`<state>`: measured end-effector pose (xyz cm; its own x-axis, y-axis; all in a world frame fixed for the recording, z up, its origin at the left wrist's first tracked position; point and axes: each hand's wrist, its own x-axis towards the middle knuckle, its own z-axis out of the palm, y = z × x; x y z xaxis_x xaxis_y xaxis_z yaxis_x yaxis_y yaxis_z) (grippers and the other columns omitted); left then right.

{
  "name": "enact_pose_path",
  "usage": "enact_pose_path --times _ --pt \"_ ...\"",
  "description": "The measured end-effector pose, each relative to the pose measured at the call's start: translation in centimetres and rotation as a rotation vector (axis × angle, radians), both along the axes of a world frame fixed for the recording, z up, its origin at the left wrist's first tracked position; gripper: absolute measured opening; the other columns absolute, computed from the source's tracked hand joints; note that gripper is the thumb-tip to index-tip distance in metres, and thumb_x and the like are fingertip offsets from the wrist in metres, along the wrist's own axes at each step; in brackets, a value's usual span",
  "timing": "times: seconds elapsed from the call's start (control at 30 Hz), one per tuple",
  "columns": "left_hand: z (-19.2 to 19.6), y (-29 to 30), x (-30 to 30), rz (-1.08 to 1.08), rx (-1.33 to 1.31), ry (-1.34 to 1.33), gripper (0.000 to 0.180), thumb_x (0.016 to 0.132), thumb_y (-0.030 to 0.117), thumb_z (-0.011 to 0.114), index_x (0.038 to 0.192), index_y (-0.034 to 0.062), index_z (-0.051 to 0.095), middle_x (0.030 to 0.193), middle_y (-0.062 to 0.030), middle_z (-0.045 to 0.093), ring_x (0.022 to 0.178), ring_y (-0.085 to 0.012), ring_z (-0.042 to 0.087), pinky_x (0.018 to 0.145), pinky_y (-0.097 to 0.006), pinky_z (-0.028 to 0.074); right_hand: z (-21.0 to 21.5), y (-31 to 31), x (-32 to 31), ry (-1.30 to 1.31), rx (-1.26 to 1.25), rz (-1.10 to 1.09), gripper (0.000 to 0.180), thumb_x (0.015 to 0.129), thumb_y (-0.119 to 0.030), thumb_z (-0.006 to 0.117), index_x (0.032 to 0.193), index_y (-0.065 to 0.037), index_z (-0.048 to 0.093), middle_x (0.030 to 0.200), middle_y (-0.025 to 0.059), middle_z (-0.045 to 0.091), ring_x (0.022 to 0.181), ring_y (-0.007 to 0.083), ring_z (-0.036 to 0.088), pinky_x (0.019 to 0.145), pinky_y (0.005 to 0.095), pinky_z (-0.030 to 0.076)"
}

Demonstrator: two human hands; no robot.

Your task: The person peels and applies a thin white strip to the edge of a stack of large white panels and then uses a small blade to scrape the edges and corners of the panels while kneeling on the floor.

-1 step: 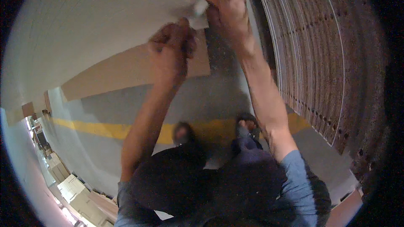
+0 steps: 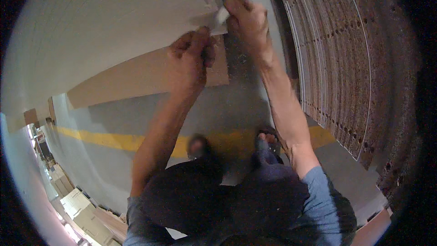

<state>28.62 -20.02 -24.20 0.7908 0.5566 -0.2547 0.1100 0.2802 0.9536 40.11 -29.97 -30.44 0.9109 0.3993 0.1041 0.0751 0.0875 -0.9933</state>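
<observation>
A large pale board (image 2: 114, 32) with a brown lower face (image 2: 136, 79) stands in front of me. At its right corner both hands pinch a small white strip (image 2: 221, 18). My right hand (image 2: 248, 20) grips the strip's upper end against the board's edge. My left hand (image 2: 191, 59) is curled just below, its fingertips closed on the strip's lower end. Both forearms rise from the lower edge of the view.
A tall stack of brown ribbed sheets (image 2: 346, 64) fills the right side, close to my right arm. The grey floor has a yellow line (image 2: 114, 140) across it. My feet (image 2: 268, 139) stand on that line. Pale boxes (image 2: 77, 205) lie at lower left.
</observation>
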Motion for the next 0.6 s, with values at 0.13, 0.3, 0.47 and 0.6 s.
enact_pose_path --times 0.13,0.3,0.47,0.6 --pt "-2.5 1.2 0.3 -0.084 -0.004 0.062 0.023 0.087 0.019 0.064 0.074 0.0002 0.061 0.056 -0.0034 0.053 0.046 -0.0099 0.044 0.042 -0.024 0.03 -0.1 -0.1 -1.4 0.226 0.006 -0.102 0.029 0.087 -0.027 0.061 0.067 -0.008 0.055 0.055 -0.0055 0.043 0.048 0.0042 0.035 0.044 0.0222 0.024" --pt "-0.1 1.9 0.3 -0.091 0.067 -0.068 0.022 0.086 0.02 0.065 0.076 0.001 0.062 0.061 -0.0037 0.057 0.047 -0.0096 0.045 0.043 -0.024 0.031 3.0 -0.3 -0.5 0.086 0.07 -0.041 0.039 0.087 -0.035 0.057 0.071 -0.001 0.062 0.057 0.0017 0.053 0.055 0.0091 0.044 0.048 0.0279 0.035" --pt "-3.4 2.0 0.4 -0.081 -0.025 0.06 0.02 0.086 0.019 0.064 0.079 0.0004 0.064 0.066 -0.0041 0.059 0.052 -0.0088 0.048 0.043 -0.022 0.032 -2.2 -0.2 -1.7 -0.116 -0.034 -0.186 0.039 0.089 -0.035 0.057 0.073 0.0 0.062 0.06 0.0028 0.054 0.056 0.01 0.046 0.048 0.0283 0.036" --pt "-7.0 2.0 -0.3 -0.018 -0.065 0.182 0.021 0.087 0.019 0.063 0.078 0.0001 0.064 0.064 -0.0036 0.058 0.051 -0.0077 0.047 0.042 -0.022 0.031 -6.2 0.1 -3.1 0.484 0.182 -0.065 0.018 0.088 -0.021 0.06 0.075 -0.009 0.057 0.06 -0.0032 0.047 0.049 0.0072 0.038 0.044 0.0245 0.028"
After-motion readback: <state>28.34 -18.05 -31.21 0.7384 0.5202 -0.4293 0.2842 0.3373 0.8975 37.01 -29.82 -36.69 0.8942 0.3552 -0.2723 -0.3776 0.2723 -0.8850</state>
